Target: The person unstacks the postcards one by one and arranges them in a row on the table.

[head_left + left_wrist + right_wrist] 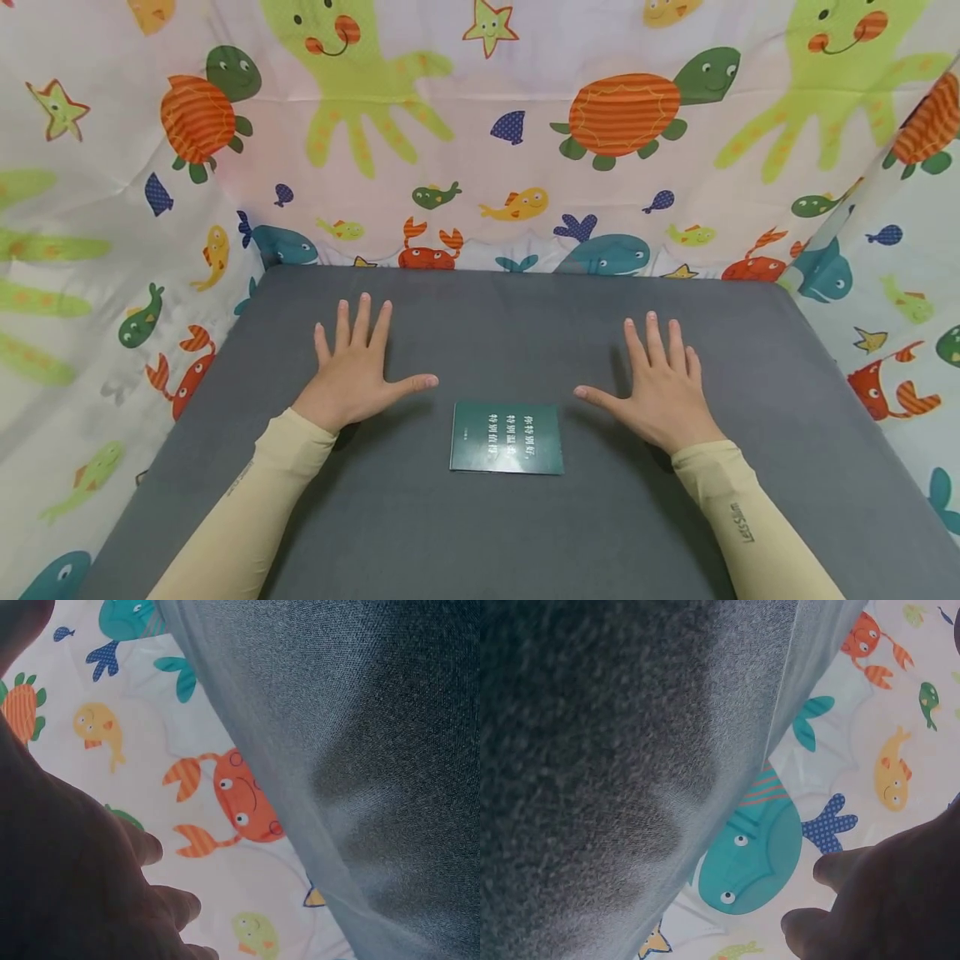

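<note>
A small dark green book (506, 454) with white vertical characters on its cover lies flat near the middle of the grey table. To its left my left hand (351, 379) is spread over the tabletop, fingers straight and thumb pointing toward the book. My right hand (663, 396) is spread the same way on the other side, its thumb also toward the book. Neither hand touches the book or holds anything. In the left wrist view the left hand (67, 862) shows dark at the left edge; the right wrist view has the right hand (900, 892) at lower right.
The table (480, 533) is covered in plain grey cloth. A white curtain (450, 83) printed with sea animals rises behind the far edge and along both sides. Light yellow sleeves (247, 492) cover both forearms.
</note>
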### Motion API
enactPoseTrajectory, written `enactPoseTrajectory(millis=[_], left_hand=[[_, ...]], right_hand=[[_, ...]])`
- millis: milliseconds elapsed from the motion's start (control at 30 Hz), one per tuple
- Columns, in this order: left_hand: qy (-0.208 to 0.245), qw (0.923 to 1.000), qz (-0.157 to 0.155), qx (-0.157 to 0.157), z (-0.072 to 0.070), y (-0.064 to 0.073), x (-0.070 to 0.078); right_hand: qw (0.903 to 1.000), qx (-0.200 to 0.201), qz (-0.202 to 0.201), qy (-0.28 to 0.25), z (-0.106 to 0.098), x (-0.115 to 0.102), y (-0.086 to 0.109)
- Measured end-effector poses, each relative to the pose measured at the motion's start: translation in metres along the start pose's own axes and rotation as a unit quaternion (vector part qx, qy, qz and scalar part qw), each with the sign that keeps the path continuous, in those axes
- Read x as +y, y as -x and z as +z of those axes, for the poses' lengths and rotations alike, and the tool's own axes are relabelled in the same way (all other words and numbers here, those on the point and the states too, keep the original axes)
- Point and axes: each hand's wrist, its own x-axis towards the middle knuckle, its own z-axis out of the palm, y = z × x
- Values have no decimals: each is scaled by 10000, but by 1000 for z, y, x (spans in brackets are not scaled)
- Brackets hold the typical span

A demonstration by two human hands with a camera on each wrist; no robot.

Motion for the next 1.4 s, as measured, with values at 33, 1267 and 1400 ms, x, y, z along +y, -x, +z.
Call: enactPoseTrajectory(millis=[33, 1267, 1400], left_hand=[[4, 10000, 2, -10, 1, -1, 0], [44, 9998, 147, -93, 5, 1, 11], [90, 9992, 295, -237, 9, 4, 17]], right_hand=[[10000, 5, 13, -17, 0, 1, 0], [9997, -165, -143, -93, 0, -4, -1], [9987, -312, -369, -160, 1, -10, -1]])
